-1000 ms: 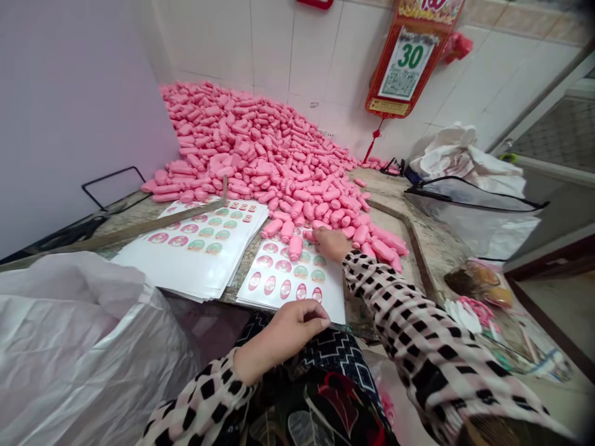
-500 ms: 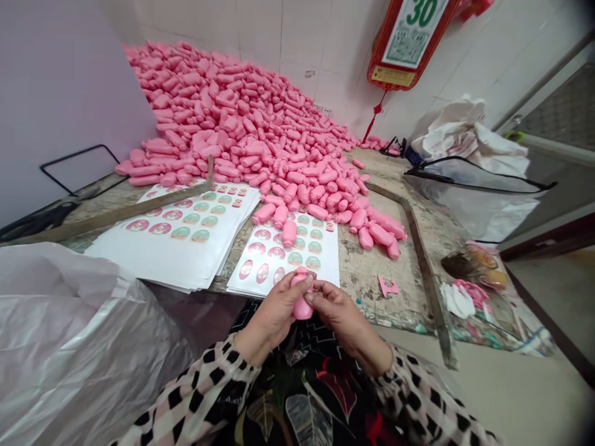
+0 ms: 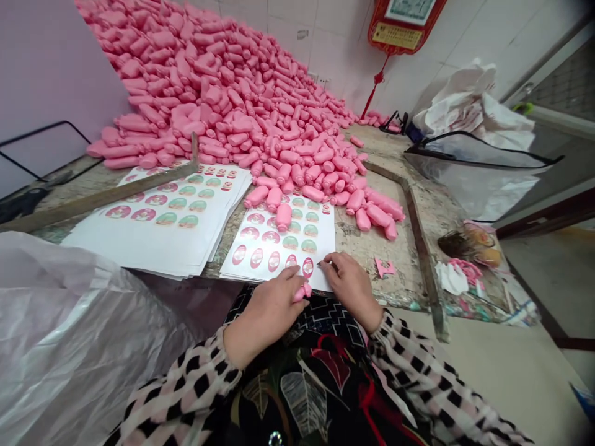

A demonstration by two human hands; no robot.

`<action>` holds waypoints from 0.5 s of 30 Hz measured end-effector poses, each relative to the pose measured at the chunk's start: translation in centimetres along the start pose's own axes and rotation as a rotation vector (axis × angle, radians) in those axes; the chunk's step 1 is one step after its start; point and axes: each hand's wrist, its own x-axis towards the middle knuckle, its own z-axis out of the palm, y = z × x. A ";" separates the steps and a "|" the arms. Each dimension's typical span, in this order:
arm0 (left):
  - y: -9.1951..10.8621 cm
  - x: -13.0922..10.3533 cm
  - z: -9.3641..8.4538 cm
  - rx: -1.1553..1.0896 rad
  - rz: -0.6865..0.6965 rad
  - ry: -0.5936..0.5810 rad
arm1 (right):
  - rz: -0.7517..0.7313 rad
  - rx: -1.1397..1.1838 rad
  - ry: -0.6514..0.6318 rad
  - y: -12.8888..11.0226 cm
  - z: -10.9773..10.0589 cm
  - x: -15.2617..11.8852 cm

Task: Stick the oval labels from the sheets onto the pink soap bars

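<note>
My left hand (image 3: 272,306) is wrapped round a small pink plastic bottle (image 3: 303,291); only its neck end shows past my fingers, the rest is hidden in my palm. Below the bottle's neck is my lap, and just beyond it lies a sticker sheet (image 3: 318,251) on top of a stack, with rows of round green, pink and oval labels. Over that sheet's near right corner is my right hand (image 3: 351,285), its thumb and forefinger pinched beside an oval pink sticker (image 3: 307,267). A tiny dark bit shows at those fingertips; I cannot make out what it is.
A large heap of pink bottles (image 3: 223,93) rises at the back, several spilling onto the sheets. Another sticker stack (image 3: 139,241) lies left under a wooden strip (image 3: 102,197). A second strip (image 3: 421,248) edges the right side. A pink plastic scrap (image 3: 385,267) lies near the right hand.
My hands were together around the bottle; now the right has let go and moved right and up to the sheet's corner. The left keeps the bottle, turned over it. The view tilted down.
</note>
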 end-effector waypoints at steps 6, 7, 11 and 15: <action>0.0 -0.6 1.4 0.233 0.012 -0.100 | -0.060 -0.221 -0.009 -0.7 0.0 0.9; -0.1 -0.6 1.5 0.245 0.015 -0.098 | -0.071 -0.233 -0.021 -0.6 0.0 1.0; -0.1 -0.7 1.4 0.256 0.018 -0.100 | -0.105 -0.209 -0.081 -0.2 -0.3 1.4; -0.2 -0.7 1.5 0.249 0.011 -0.110 | -0.127 -0.150 -0.115 0.1 -0.5 1.6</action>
